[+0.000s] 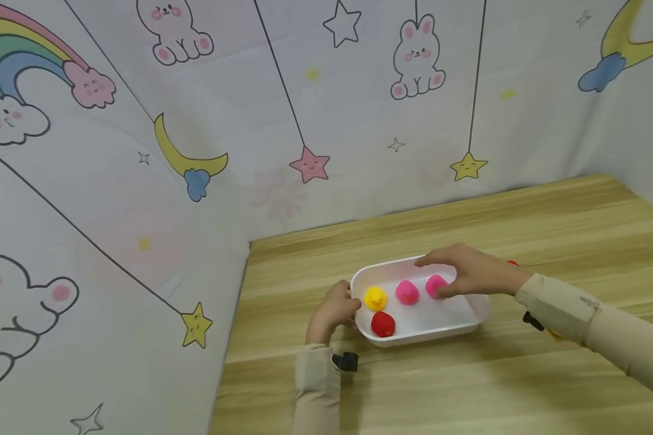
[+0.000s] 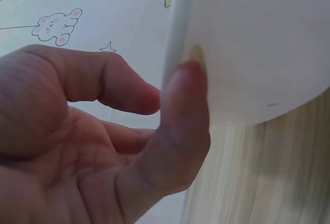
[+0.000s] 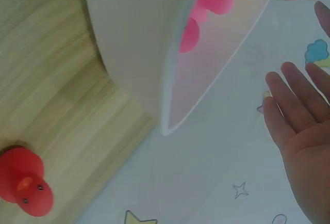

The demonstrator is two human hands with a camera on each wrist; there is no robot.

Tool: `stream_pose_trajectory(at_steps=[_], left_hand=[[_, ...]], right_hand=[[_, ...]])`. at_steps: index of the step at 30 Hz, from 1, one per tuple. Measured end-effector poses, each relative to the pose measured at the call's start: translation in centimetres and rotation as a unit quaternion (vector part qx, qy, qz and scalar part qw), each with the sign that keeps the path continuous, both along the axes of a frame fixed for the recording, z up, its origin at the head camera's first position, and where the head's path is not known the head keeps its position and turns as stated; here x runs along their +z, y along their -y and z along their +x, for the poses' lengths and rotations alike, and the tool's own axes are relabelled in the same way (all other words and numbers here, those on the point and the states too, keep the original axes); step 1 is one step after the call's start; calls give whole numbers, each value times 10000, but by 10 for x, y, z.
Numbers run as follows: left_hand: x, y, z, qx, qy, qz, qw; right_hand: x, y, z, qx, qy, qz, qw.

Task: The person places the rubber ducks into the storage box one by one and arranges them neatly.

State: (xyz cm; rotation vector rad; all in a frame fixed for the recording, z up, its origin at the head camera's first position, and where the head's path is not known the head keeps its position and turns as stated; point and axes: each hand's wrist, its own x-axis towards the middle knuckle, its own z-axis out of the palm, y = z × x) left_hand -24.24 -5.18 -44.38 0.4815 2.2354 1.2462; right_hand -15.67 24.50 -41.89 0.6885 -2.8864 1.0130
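Note:
A white tray (image 1: 424, 320) with rounded corners sits on the table, holding a yellow duck (image 1: 375, 298), a red duck (image 1: 383, 324) and two pink ducks, one mid-tray (image 1: 407, 292) and another (image 1: 436, 286) beside my right hand. My left hand (image 1: 335, 311) pinches the tray's left rim; the left wrist view has a fingertip against the outer wall (image 2: 258, 53). Over the tray's right half hovers my right hand (image 1: 457, 269), thumb and fingers apart. In the right wrist view its fingers (image 3: 301, 100) are extended, with nothing in them.
Outside the tray a red duck (image 3: 31, 180) lies on the wooden table (image 1: 283, 374), mostly behind my right forearm in the head view. Something yellow (image 1: 555, 334) peeks out under the right sleeve. A patterned white cloth (image 1: 354, 121) hangs along the table's back and left edges.

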Motion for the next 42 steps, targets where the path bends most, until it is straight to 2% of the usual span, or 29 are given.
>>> stream_pose_trajectory(at_steps=[5,9,12,21,29,35,42], left_hand=[[0,1,0,-36,-9,12,10000],[0,1,0,-16,11,20,10000],[0,0,1,40,48,10,10000],[1,-2,1,27,-1,-114,9999],[0,-4,3,17,-77,-187,9998],[0,-4,2,1,-41,-137,9999],[-1,-5,2,25,50,-103,9999]], right_hand=[[-8,-16,10,-495,-82,-89,9987],[-11,-32,16,-724,-293,-125,9969],[-14,-44,19,-910,-295,-152,9953],[-30,-90,33,-1453,-89,-410,9885],[-50,-137,39,-2037,467,-766,9749],[-65,-160,34,-2130,588,-695,9728],[-91,-172,27,-1936,1043,-542,9740]])
